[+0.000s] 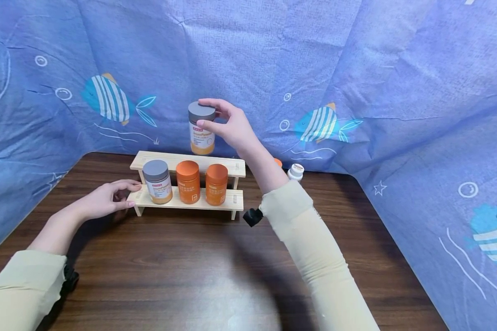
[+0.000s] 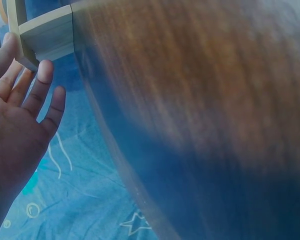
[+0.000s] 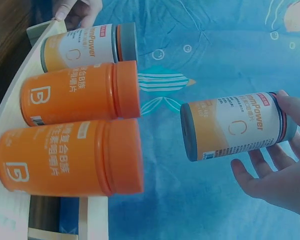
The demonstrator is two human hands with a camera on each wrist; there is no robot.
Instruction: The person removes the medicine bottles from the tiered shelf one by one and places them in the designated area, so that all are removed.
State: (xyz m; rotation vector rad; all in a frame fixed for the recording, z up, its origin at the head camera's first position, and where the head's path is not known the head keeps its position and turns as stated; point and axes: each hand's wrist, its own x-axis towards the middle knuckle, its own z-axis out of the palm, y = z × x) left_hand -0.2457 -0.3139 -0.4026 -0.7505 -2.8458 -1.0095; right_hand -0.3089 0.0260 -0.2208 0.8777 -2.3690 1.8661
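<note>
My right hand (image 1: 232,126) grips a grey-lidded supplement jar (image 1: 201,133) by its lid, thumb on one side and fingers on the other. The jar hangs upright above the upper step of a two-step wooden rack (image 1: 174,158). At the rack's left end, my left hand (image 1: 107,197) pinches the edge of the lower step between thumb and fingers. On that lower step stand a second grey-lidded jar (image 1: 158,184) and two orange jars (image 1: 188,184), side by side. The right wrist view shows the held jar (image 3: 235,125) apart from the rack.
Behind my right forearm, a small white bottle (image 1: 296,172) stands on the dark wooden table (image 1: 182,271); part of an orange lid (image 1: 278,162) shows beside it. A blue fish-print cloth (image 1: 248,55) hangs behind the table and along both sides.
</note>
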